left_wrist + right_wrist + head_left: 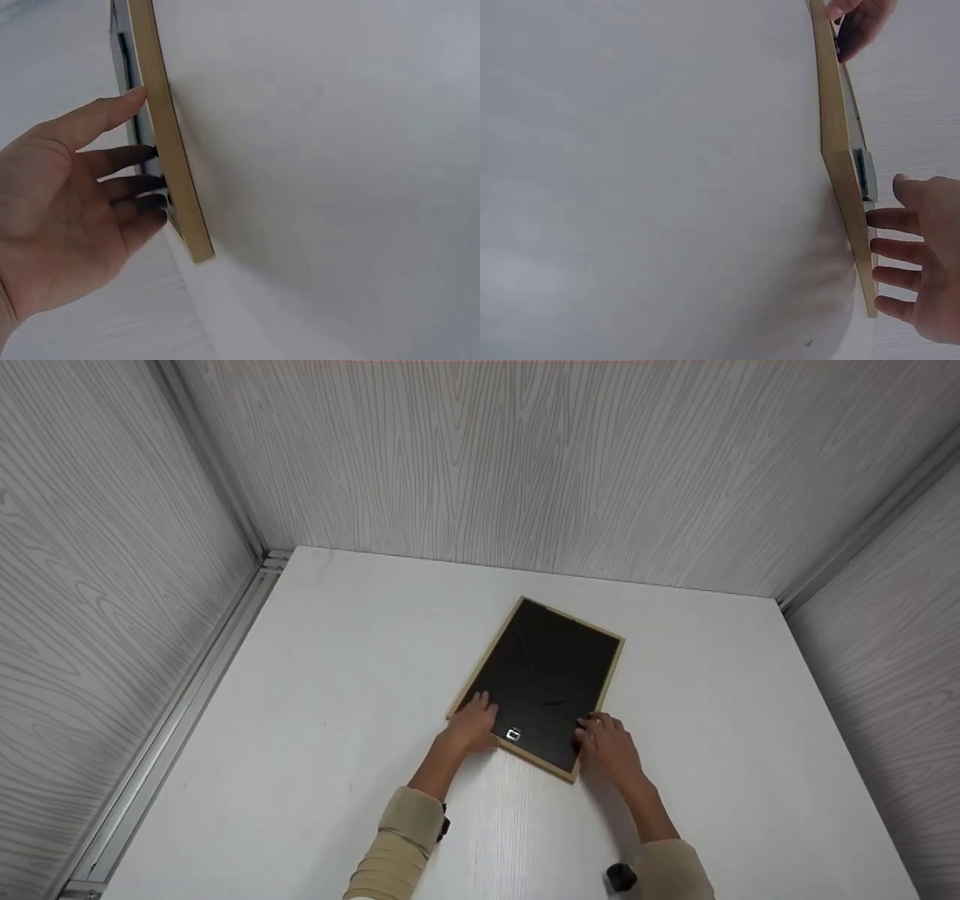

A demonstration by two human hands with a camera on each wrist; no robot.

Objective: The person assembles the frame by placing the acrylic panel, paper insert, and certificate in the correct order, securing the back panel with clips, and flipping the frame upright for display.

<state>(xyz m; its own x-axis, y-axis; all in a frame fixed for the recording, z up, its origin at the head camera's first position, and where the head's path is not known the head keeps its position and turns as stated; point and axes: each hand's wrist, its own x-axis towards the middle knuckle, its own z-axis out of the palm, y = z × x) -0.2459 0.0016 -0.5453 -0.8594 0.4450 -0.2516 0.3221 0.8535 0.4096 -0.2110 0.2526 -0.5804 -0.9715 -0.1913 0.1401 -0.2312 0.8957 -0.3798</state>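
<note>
A picture frame (pixel 559 667) lies back up on the white table, turned at an angle, with a black backing and a light wooden edge. A small metal hanger (pixel 513 733) sits on the backing near its close end. My left hand (pixel 471 725) rests on the near left corner, its fingers over the backing. In the left wrist view, the thumb of that left hand (pixel 60 210) meets the wooden edge (pixel 166 142). At the frame's right side, my right hand (pixel 611 746) has its fingertips on the edge. The right wrist view shows the right fingers (pixel 898 251) extended, apart from one another.
The white table (pixel 337 660) spreads out around the frame. Grey wood-patterned panels (pixel 480 465) stand behind it and at both sides, with a metal rail (pixel 180 720) along the left. Dark wrist devices (pixel 621 877) show at the sleeves.
</note>
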